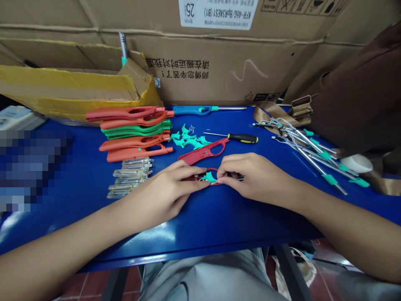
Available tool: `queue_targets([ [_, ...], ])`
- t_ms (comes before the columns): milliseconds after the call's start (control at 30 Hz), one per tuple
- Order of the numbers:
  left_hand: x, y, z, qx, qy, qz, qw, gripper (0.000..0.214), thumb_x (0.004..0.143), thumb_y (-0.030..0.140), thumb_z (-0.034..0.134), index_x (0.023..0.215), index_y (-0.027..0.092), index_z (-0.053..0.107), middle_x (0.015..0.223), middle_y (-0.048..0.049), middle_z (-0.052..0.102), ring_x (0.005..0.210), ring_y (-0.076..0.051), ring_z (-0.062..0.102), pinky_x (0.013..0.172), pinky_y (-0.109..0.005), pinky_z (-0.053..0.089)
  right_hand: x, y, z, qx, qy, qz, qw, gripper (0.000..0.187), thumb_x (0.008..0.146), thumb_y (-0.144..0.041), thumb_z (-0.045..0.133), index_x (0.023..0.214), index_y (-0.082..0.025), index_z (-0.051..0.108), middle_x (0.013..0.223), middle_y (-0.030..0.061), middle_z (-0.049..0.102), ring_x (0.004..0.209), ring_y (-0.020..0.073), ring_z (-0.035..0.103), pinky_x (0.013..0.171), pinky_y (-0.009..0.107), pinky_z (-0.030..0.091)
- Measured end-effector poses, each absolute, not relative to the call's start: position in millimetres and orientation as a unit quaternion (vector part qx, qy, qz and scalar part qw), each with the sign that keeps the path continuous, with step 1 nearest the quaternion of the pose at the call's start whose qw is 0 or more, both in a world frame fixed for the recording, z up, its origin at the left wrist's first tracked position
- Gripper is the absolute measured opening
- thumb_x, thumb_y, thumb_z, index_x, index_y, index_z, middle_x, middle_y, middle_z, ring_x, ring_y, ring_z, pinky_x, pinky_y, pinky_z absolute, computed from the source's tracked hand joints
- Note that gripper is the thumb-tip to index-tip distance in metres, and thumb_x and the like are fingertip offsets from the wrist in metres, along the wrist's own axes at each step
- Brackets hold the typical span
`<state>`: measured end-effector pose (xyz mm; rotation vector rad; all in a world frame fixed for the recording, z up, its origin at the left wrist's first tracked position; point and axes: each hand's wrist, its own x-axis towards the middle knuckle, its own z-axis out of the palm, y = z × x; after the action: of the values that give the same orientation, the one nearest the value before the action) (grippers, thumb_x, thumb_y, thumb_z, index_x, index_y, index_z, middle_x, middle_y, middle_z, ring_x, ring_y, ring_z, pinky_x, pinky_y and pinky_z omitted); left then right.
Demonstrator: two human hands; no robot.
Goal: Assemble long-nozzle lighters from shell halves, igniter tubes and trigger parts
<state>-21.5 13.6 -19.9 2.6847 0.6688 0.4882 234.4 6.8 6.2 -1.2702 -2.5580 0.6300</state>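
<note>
My left hand (171, 186) is closed around the handle end of a red lighter casing half, which its fingers mostly hide. A teal trigger piece (210, 177) sits in that casing, between my two hands. With thumb and forefinger pinched, my right hand (250, 173) touches the right side of the trigger; the finger pads hide what exactly lies between them. Just beyond lies a second red casing half (203, 153). Behind it are a heap of loose teal triggers (189, 140), a few small screws (192, 128) and a black and yellow screwdriver (242, 138).
Stacked orange, green and red casings (134, 125) lie at the left, above several clear fuel tanks (130, 175). A blue assembled lighter (194, 110) rests at the back. Metal tubes with wires (316, 154) lie at the right. A cardboard box (219, 50) stands behind the blue table (200, 225).
</note>
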Motion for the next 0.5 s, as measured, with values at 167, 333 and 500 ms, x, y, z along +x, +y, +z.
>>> queue_targets([
  [167,-20.3,13.9,-19.1,0.947,0.224,0.172,0.155,0.044,0.095,0.004,0.049,0.13,0.022,0.068,0.138,-0.0075,0.063,0.116,-0.022,0.057,0.103,-0.038,0.053,233.7,5.6,7.4,-0.43,-0.874,0.203,0.099,0.012,0.096,-0.018,0.061,0.089,-0.019,0.07,0.089,-0.0002,0.07,0.076,0.0131,0.06,0.067,0.027,0.038],
  [333,-19.2,14.8,-18.2,0.947,0.22,0.179,0.151,0.042,0.096,0.005,0.049,0.129,0.022,0.069,0.137,-0.0089,0.063,0.118,-0.023,0.057,0.102,-0.037,0.053,233.0,2.7,7.0,-0.421,-0.89,0.156,0.08,0.013,0.098,-0.023,0.059,0.088,-0.019,0.067,0.09,0.0002,0.07,0.081,0.0155,0.063,0.068,0.029,0.038],
  [500,-20.0,14.4,-18.1,0.948,0.221,0.173,0.149,0.046,0.093,0.003,0.049,0.13,0.022,0.069,0.139,-0.0099,0.062,0.119,-0.025,0.057,0.102,-0.041,0.053,232.0,0.7,8.2,-0.421,-0.895,0.136,0.059,0.013,0.099,-0.024,0.058,0.091,-0.019,0.067,0.093,0.0011,0.07,0.083,0.0166,0.063,0.067,0.03,0.037],
])
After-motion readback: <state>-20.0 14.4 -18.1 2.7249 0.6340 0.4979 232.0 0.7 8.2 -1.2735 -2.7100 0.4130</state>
